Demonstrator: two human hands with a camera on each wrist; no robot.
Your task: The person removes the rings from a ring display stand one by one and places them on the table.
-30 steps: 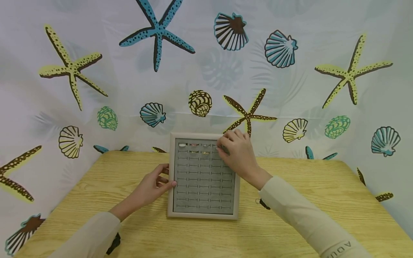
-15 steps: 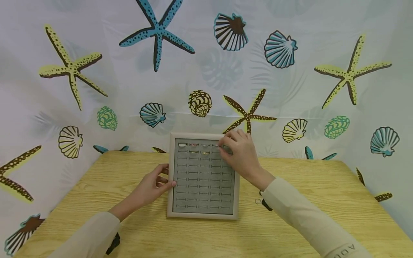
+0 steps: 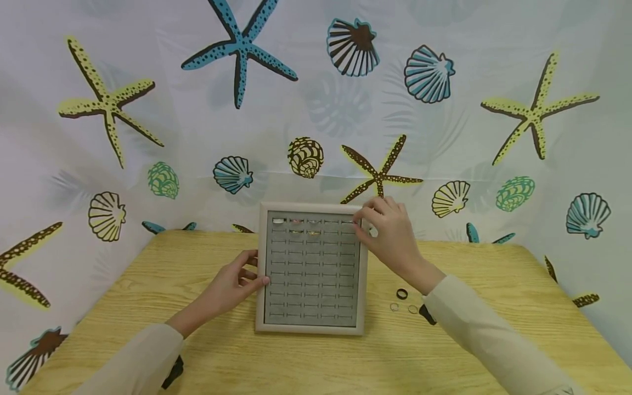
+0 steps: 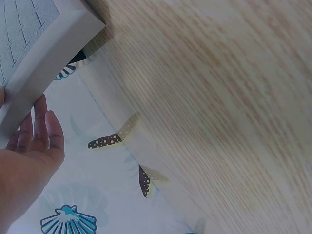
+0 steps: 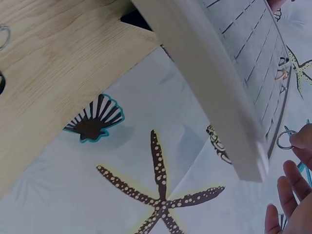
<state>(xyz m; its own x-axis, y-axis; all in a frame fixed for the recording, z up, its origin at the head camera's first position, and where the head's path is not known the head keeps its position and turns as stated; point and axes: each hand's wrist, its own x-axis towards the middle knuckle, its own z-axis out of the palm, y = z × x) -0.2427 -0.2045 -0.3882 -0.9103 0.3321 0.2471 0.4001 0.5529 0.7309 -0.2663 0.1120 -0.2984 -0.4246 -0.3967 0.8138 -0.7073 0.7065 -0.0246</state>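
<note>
A framed ring display with grey slotted padding stands tilted on the table. My left hand holds its left side, thumb on the front of the frame and fingers behind. My right hand pinches a thin silver ring between thumb and forefinger, right at the last slot of the top row. Set in the top row at the left are a wide white ring, a pinkish ring and a silver-toned ring. Two rings, one a gold-coloured ring, sit in the second row.
On the wooden table, right of the display, lie a black ring and two thin rings, one a silver ring. Behind the table hangs a white cloth printed with starfish and shells. A black support shows behind the display.
My right hand has moved right with the silver ring, from the fourth slot of the top row to the last. Its forearm now uncovers the rings on the table. The left hand stays put.
</note>
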